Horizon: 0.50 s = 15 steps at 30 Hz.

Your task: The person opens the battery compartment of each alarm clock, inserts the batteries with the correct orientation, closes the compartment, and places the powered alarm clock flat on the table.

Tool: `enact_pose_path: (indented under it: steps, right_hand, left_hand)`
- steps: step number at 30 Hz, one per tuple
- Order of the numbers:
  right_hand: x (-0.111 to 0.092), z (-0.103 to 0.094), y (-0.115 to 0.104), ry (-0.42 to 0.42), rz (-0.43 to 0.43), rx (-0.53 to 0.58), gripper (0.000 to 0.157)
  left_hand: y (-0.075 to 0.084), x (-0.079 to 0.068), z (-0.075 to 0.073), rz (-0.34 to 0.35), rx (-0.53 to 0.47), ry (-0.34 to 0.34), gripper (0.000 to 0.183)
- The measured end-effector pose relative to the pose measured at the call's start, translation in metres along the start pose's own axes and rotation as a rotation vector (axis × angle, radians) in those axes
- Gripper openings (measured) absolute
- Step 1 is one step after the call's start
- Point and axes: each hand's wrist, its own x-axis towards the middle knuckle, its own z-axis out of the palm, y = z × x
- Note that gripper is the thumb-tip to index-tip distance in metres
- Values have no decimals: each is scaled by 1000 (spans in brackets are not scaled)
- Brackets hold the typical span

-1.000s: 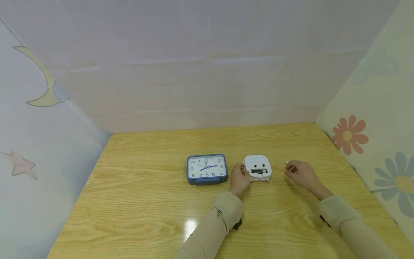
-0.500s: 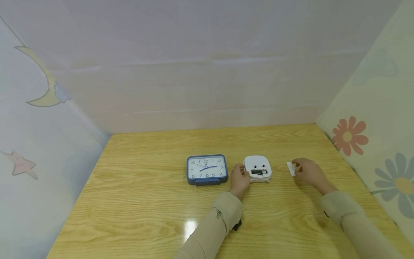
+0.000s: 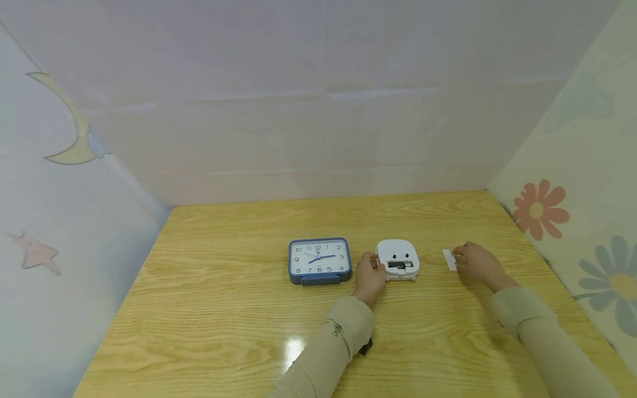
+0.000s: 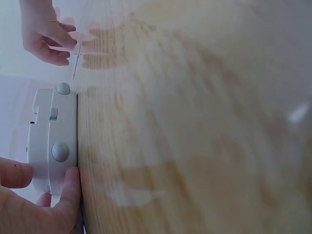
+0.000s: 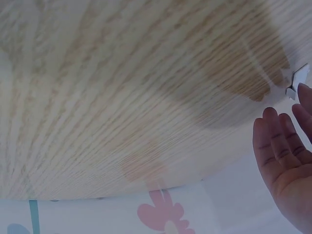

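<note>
A white alarm clock lies face down with two dark knobs and an uncovered battery compartment on its back. My left hand holds it by its left edge; in the left wrist view a finger is on the back and another low at the side. To the right, a small white battery cover lies on the table with its tab up. My right hand is just beside it, fingertips right at the tab. In the right wrist view the other fingers of that hand are extended and relaxed.
A blue rectangular alarm clock lies face up just left of my left hand. The wooden table meets a pale wall at the back, with decorated walls on both sides.
My right hand has set the battery cover down on the table, then drawn slightly right, so more of the cover shows. The left hand and white clock have stayed in place.
</note>
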Motion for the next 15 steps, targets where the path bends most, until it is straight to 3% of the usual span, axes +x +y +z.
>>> enact_pose_path:
  steps: [5,15]
  right_hand:
    - [3,5,5,20,-33,-53,21]
    - [6,13,3,39,8,-75,17]
  left_hand:
    - [0,0,1,2,-5,-6,22]
    - [-1,0,0,-3,0,-3,22]
